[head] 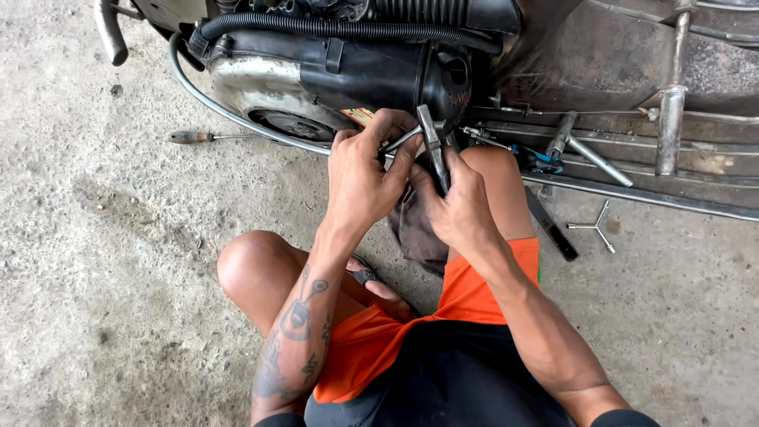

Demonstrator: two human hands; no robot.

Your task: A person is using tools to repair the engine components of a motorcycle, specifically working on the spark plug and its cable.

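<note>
I crouch in front of a scooter engine point(332, 75) with black plastic covers and a metal casing. My right hand point(458, 205) grips a pair of metal pliers point(433, 142), jaws pointing up toward the black cover. Beside it, my left hand point(365, 170) pinches the end of a grey cable point(237, 119) that curves down from the upper left under the engine. Both hands touch at the thumbs. A dark rag point(415, 233) lies under my hands.
A screwdriver point(207, 137) lies on the concrete floor at left. A three-armed socket wrench point(597, 225) and a flat black bar point(552, 225) lie at right. The scooter's rusty underside and metal stand tube point(670, 126) fill the upper right.
</note>
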